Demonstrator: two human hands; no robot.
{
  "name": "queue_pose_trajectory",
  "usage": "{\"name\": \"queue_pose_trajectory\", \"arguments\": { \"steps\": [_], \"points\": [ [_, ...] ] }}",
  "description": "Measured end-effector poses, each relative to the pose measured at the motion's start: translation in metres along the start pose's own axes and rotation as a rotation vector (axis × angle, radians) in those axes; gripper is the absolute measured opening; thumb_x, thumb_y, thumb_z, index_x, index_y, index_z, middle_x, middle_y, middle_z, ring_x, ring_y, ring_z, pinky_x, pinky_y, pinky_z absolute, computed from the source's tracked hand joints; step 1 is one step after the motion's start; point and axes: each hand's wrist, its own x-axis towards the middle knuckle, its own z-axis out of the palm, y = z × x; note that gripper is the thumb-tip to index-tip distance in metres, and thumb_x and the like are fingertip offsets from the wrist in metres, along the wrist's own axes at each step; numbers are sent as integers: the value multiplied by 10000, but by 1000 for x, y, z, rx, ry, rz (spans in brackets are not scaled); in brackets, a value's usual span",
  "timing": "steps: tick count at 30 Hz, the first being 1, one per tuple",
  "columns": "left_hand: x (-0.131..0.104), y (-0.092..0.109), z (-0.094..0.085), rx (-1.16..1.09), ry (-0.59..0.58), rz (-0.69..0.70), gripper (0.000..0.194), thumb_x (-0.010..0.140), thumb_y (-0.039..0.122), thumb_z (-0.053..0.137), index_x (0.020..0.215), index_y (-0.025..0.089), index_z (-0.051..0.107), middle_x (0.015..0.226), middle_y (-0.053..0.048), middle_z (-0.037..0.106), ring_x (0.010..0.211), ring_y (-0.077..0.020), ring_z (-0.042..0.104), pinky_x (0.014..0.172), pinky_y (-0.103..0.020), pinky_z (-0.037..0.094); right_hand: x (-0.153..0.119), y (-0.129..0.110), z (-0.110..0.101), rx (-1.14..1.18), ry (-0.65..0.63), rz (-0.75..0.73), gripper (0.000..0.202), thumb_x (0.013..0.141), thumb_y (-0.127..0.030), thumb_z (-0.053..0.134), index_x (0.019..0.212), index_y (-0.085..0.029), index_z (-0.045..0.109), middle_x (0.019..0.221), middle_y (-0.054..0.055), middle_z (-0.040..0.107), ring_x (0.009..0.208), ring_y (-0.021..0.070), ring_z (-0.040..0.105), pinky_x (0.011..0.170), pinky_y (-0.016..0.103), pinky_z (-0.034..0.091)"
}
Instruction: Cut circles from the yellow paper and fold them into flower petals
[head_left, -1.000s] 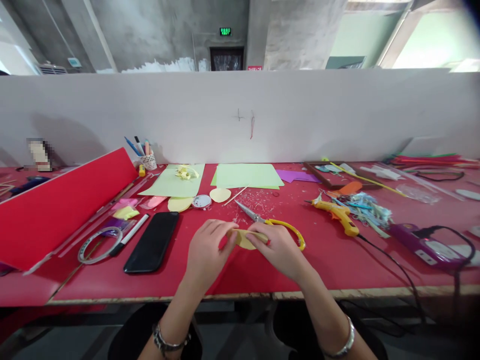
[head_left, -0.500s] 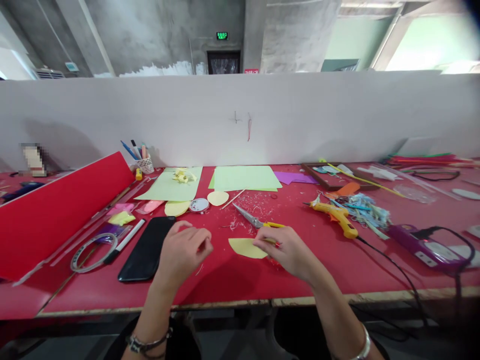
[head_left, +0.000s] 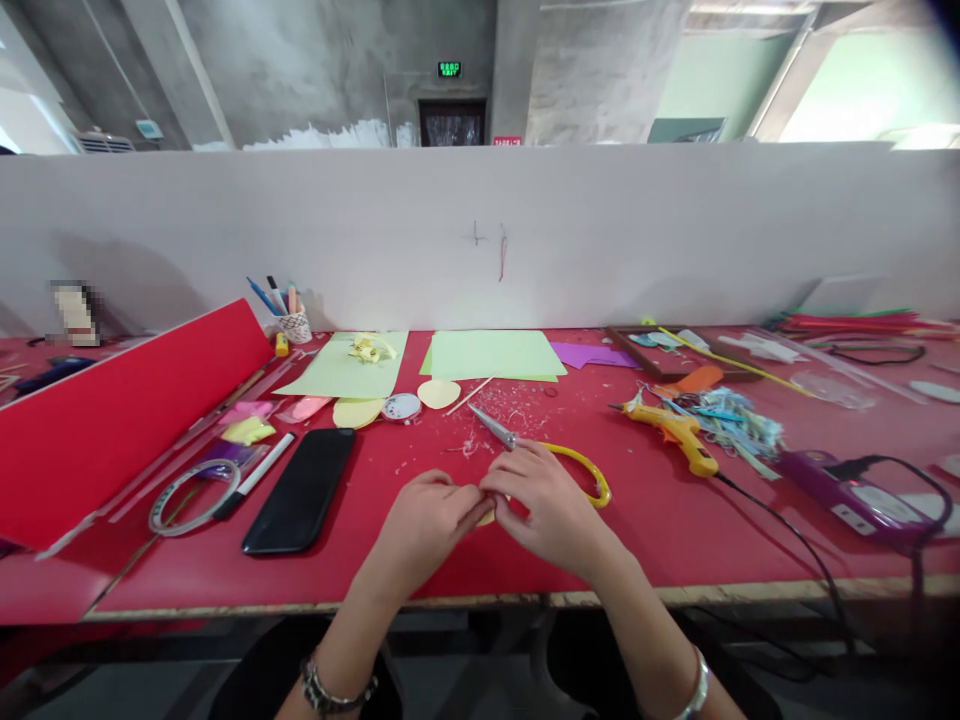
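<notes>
My left hand [head_left: 427,515] and my right hand [head_left: 544,500] meet at the front middle of the red table [head_left: 675,530]. Together they pinch a small yellow paper piece [head_left: 489,516], which is almost wholly hidden under the fingers. Just behind my right hand lie yellow-handled scissors [head_left: 559,458], their blades pointing to the back left. Paper shavings [head_left: 510,415] are scattered behind them.
A black phone [head_left: 301,490], a white marker [head_left: 255,476] and a tape ring [head_left: 193,496] lie to the left, beside a tilted red board [head_left: 120,420]. Green paper sheets [head_left: 491,352] and yellow ovals [head_left: 439,393] sit further back. A yellow glue gun [head_left: 671,427] with its cord lies to the right.
My left hand, which had drawn away to the left, has come back to the yellow paper. Both hands now close over it, hiding most of it.
</notes>
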Motion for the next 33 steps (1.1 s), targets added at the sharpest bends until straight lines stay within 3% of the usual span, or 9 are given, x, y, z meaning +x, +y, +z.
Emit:
{"name": "queue_pose_trajectory", "arguments": {
  "steps": [6, 11, 14, 17, 19, 23, 25, 28, 33],
  "points": [
    [0, 0, -10, -10, -75, 7, 388, 946, 199, 333, 613, 171, 531, 447, 46, 526, 407, -94, 475, 599, -246, 412, -3, 9, -5, -85, 82, -79, 214, 722, -72, 437, 558, -192, 507, 502, -36, 504, 496, 120, 430, 802, 311, 394],
    [0, -8, -25, -66, -68, -84, 350, 947, 221, 345, 683, 159, 566, 510, 34, 602, 464, -100, 515, 646, -249, 421, -10, 26, -18, -14, 248, 118, 194, 719, -77, 461, 569, -194, 500, 516, -25, 531, 501, 129, 457, 811, 352, 396],
    [-1, -11, -31, -138, -101, -156, 339, 945, 249, 361, 691, 168, 572, 525, 40, 618, 481, -96, 511, 666, -244, 413, -12, 26, -25, 82, 302, 199, 159, 790, -105, 442, 693, -188, 536, 628, 19, 608, 608, 162, 565, 734, 315, 455],
    [0, -10, -32, -208, -169, -224, 374, 938, 287, 372, 639, 177, 567, 510, 39, 606, 489, -102, 489, 671, -258, 400, -9, 17, -24, 441, 138, 209, 121, 837, -185, 501, 940, -190, 563, 863, 49, 662, 803, 175, 629, 724, 268, 495],
    [1, -7, -32, -291, -189, -298, 354, 926, 306, 396, 659, 179, 592, 553, 29, 630, 524, -108, 499, 676, -264, 396, -7, 11, -21, 606, 50, 237, 103, 840, -218, 539, 934, -200, 578, 868, 37, 658, 808, 169, 625, 725, 260, 495],
    [4, -2, -28, -632, -168, -583, 219, 839, 356, 537, 831, 161, 636, 754, -19, 686, 672, -136, 578, 649, -247, 421, -5, 9, -14, 699, 164, 369, 74, 858, -230, 513, 892, -204, 572, 748, 11, 622, 641, 141, 590, 565, 228, 475],
    [6, -1, -25, -814, -153, -716, 230, 825, 362, 542, 790, 150, 624, 692, -14, 659, 639, -135, 576, 605, -237, 425, -5, 10, -13, 732, 188, 398, 90, 861, -222, 494, 918, -204, 562, 712, 0, 607, 574, 132, 571, 520, 225, 468],
    [8, 0, -21, -896, -65, -812, 252, 837, 332, 514, 666, 159, 580, 563, 26, 579, 556, -110, 533, 576, -222, 414, -6, 11, -16, 628, 167, 343, 96, 856, -205, 501, 904, -200, 584, 773, 24, 620, 664, 157, 602, 617, 270, 503],
    [10, 1, -22, -808, -27, -789, 241, 829, 300, 532, 630, 168, 566, 579, 33, 576, 564, -103, 523, 577, -212, 405, -5, 5, -18, 340, 155, 118, 363, 773, -296, 669, 1109, -210, 562, 1203, 127, 518, 1165, 279, 479, 955, 446, 419]
  ]
}}
